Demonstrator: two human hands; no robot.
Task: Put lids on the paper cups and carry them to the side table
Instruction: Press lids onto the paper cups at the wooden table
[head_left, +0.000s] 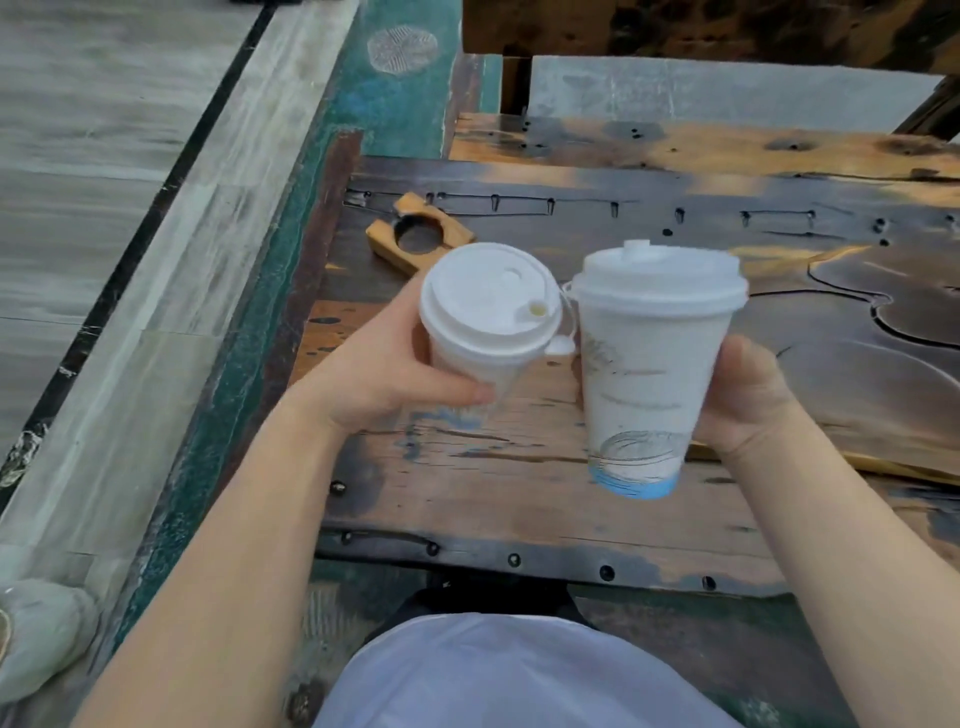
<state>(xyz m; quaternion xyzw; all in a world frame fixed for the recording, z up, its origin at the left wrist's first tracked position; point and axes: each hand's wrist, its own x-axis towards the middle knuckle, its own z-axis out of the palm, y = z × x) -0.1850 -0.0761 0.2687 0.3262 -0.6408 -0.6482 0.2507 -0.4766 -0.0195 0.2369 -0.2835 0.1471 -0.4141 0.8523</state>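
Note:
Two white paper cups with white plastic lids are held above a dark wooden table (519, 499). My left hand (384, 374) grips the left cup (485, 312), which tilts toward me so its lid top shows, with the sip hole open and the plug dangling. My right hand (748, 400) holds the right cup (652, 384) by its side, nearly upright; this cup has a blue band at its base and a closed lid. The two cups almost touch at their rims.
A small wooden cup holder (415, 234) with a round hole lies on the table's far left. The table's right part has carved curved grooves (857, 322). Pale stone floor (104, 156) and a green strip (291, 218) run along the left. A shoe (36, 639) shows at lower left.

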